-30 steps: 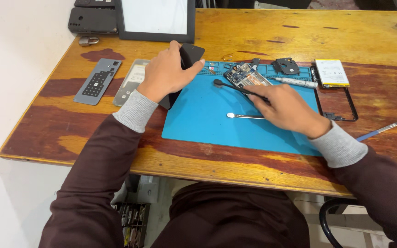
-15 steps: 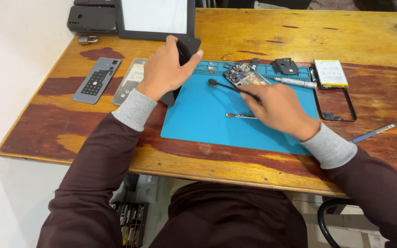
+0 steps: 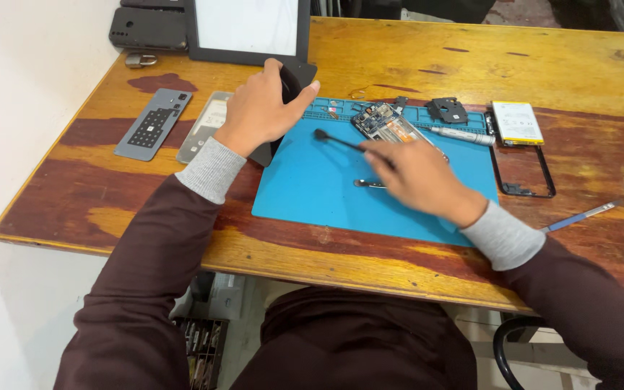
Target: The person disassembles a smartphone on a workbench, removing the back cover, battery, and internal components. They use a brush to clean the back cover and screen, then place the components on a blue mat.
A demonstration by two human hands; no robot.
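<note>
Two hands work over the blue rubber repair mat [image 3: 312,188]: the left hand [image 3: 258,108] is clamped around a flat black phone-shaped slab [image 3: 283,108] at the mat's upper-left corner. The right hand [image 3: 417,173], fingers closed, pinches a thin black pointed tool [image 3: 337,140] mid-mat. The tool looks light and stiff, best gripped near its rear like a pen; the slab seems rigid, slippery and fragile.

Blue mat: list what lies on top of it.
On the blue mat lie an opened phone body, a grey pen-like tool and a small metal tool. The right hand, gripping a black tool, covers the mat's middle.
</note>
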